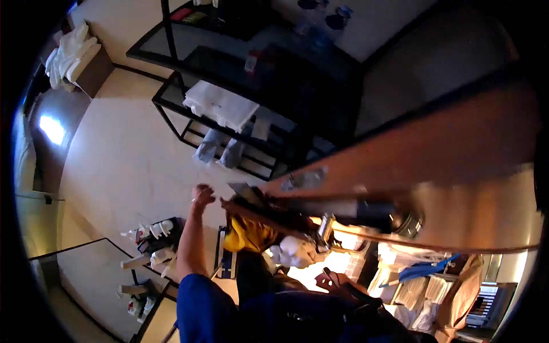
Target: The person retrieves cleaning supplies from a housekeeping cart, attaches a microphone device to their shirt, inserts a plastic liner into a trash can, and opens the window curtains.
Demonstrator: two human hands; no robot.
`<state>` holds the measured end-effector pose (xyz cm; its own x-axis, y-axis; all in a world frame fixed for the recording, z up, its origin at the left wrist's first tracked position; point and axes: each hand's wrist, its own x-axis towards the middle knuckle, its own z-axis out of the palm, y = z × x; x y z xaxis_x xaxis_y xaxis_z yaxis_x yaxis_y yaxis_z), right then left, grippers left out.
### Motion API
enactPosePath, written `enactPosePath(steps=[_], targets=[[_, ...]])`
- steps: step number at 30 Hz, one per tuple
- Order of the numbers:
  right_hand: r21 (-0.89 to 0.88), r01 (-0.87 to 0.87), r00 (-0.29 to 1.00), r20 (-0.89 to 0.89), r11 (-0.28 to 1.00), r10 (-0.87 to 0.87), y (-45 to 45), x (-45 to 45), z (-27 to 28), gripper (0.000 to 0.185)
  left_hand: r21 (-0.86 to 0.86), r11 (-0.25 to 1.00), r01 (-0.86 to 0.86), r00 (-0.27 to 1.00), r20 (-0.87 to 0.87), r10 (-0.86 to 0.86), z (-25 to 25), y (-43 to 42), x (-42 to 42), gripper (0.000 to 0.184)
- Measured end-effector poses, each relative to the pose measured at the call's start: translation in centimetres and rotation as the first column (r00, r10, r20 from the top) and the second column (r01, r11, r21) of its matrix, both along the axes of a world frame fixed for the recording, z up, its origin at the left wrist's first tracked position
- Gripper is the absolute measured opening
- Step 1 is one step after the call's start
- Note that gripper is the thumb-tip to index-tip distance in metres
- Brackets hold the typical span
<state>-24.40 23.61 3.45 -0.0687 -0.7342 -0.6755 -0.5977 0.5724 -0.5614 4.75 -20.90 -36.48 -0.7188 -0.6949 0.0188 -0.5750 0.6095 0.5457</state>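
Wooden panel (457, 131) is spanning the right side; yellow cloth (246, 235) is showing beside a white bundle (296, 252), between the hands. Left hand (203, 195) is hovering half-open, apparently empty; right hand (331, 280) is curling, grip indeterminable.

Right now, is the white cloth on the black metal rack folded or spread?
Folded: the white cloth lies in a compact, flat pile.

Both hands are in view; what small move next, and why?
Probably ease the left hand toward the yellow cloth: the hand is raised to one side of it, with nothing visible in its grasp. The right hand is lower, near the white bundle; I can't tell whether it holds anything.
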Motion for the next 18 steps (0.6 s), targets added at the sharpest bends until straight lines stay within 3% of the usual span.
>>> enactPosePath(steps=[1, 2, 4, 5, 8, 9, 10, 13, 14, 15, 16, 18], targets=[[-0.012, -0.054, 0.999, 0.003, 0.998, 0.054, 1.5, -1.3, -1.3, 0.028, 0.177, 0.974, -0.142, 0.982, 0.149, 0.116, 0.6, 3.7, 3.4, 0.027], [0.121, 0.077, 0.997, 0.012, 0.99, -0.079, 0.6, -1.5, 0.7, 0.029, 0.288, 0.924, -0.25, 0.933, 0.327, 0.151, 1.4, 7.6, 6.2, 0.027], [-0.042, 0.207, 0.976, 0.081, 0.977, -0.203, 0.6, -3.0, 4.6, 0.025, 0.393, 0.839, -0.375, 0.824, 0.556, 0.108, 2.3, 16.5, 11.6, 0.027], [-0.014, 0.221, 0.975, 0.03, 0.975, -0.22, -0.7, -3.2, 8.5, 0.023, 0.425, 0.81, -0.404, 0.78, 0.622, 0.064, 2.8, 20.9, 13.6, 0.027], [-0.277, 0.244, 0.968, 0.125, 0.929, -0.217, 1.9, -5.7, 15.5, 0.019, 0.516, 0.743, -0.426, 0.682, 0.723, -0.111, 4.9, 34.0, 18.4, 0.027], [-0.421, 0.263, 0.961, 0.193, 0.868, -0.198, 3.5, -6.3, 17.9, 0.018, 0.548, 0.724, -0.419, 0.665, 0.728, -0.166, 6.1, 37.9, 19.0, 0.027], [-0.585, 0.392, 0.912, 0.349, 0.71, -0.216, 5.9, -6.5, 19.6, 0.021, 0.58, 0.708, -0.402, 0.66, 0.72, -0.215, 8.2, 41.4, 18.8, 0.027], [-0.809, 0.517, 0.828, 0.555, 0.279, 0.075, 12.3, -7.0, 23.9, 0.023, 0.621, 0.733, -0.278, 0.658, 0.679, -0.326, 10.1, 46.8, 16.7, 0.027], [-0.88, 0.445, 0.853, 0.474, 0.168, 0.219, 14.0, -7.3, 24.9, 0.028, 0.62, 0.757, -0.208, 0.65, 0.666, -0.367, 10.3, 47.0, 15.0, 0.027], [-0.927, 0.326, 0.841, 0.374, 0.187, 0.391, 15.8, -8.5, 26.4, 0.031, 0.604, 0.788, -0.117, 0.639, 0.654, -0.406, 10.3, 46.2, 12.2, 0.028], [-0.929, 0.358, 0.867, 0.369, 0.095, 0.334, 17.6, -7.3, 27.9, 0.027, 0.577, 0.817, -0.018, 0.617, 0.649, -0.445, 10.9, 45.0, 8.9, 0.028], [-0.958, 0.287, 0.9, 0.265, -0.013, 0.347, 21.9, -6.5, 29.8, 0.013, 0.44, 0.815, 0.377, 0.408, 0.711, -0.573, 15.0, 42.1, 1.3, 0.028]])
